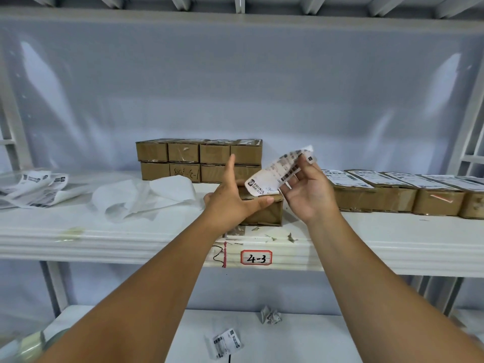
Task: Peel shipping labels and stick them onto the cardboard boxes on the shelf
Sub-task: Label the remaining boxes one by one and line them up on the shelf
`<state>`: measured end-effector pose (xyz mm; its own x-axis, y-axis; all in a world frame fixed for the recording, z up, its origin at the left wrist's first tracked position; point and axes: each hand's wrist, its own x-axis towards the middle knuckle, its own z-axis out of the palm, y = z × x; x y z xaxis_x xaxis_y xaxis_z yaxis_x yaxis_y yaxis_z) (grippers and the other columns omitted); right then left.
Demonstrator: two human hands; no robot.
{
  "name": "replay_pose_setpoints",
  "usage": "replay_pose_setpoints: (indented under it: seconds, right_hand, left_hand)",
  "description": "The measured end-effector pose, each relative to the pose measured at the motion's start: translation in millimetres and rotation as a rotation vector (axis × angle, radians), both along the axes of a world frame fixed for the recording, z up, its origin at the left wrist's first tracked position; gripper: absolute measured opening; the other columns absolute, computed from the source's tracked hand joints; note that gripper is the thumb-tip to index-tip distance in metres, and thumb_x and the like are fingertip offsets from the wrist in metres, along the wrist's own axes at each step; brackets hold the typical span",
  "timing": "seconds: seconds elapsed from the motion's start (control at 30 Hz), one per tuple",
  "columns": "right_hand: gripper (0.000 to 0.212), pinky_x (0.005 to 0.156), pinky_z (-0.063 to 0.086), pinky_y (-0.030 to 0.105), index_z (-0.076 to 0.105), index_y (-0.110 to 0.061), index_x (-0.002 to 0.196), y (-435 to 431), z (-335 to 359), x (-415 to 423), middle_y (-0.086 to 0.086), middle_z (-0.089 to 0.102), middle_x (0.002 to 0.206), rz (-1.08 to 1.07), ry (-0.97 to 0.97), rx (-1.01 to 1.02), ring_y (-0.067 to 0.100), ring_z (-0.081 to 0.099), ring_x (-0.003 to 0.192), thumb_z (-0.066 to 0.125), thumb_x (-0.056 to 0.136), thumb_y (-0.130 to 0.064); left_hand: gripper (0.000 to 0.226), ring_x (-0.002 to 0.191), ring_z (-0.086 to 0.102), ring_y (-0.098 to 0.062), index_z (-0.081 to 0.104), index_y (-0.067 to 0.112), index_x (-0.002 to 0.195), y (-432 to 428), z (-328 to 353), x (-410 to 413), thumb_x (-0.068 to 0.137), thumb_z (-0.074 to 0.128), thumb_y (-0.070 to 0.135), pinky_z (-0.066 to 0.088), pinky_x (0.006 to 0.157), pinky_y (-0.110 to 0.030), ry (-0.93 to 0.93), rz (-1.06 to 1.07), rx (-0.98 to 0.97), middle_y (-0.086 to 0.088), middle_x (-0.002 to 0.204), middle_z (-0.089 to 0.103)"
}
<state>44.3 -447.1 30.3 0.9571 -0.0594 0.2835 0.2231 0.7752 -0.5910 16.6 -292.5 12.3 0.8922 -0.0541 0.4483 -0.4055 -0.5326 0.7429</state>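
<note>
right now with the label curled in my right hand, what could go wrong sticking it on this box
1. The label curls in the right hand, pinched near one end; it might fold onto itself or go down creased.
2. The left hand lies across the top of the box, so the label may catch on it or land crooked.

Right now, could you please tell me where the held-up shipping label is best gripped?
Pinch the shipping label by its short ends: the upper end, where the right grip pinches it, and the free lower-left end, coming from the left. It is a long strip curling above the cardboard box, so tension should flatten it.
</note>
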Motion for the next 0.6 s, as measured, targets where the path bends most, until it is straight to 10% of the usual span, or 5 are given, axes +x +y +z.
replay_pose_setpoints:
  seconds: [0.37,0.6]
  right_hand:
    - [0.016,0.054,0.057,0.027,0.057,-0.012,0.096,-17.1,15.1,7.1,0.010,0.064,0.088,-0.181,0.048,0.240,0.019,0.063,0.071,0.043,0.098,-0.004]
    - [0.043,0.054,0.038,0.021,0.053,-0.022,0.113,-9.0,14.2,11.5,0.003,0.062,0.093,-0.187,-0.042,-0.571,0.014,0.051,0.066,0.039,0.088,0.011]
  left_hand:
    - [0.068,0.129,0.038,-0.009,0.038,0.030,0.139,-0.5,-2.4,3.0,0.080,0.063,0.053,0.034,0.106,-0.033,0.018,-0.085,0.018,0.013,0.135,0.049]
    - [0.055,0.128,0.041,-0.012,0.026,0.027,0.144,2.0,1.3,-0.3,0.096,0.030,0.053,0.029,0.095,-0.024,0.046,-0.132,-0.093,0.007,0.138,0.048]
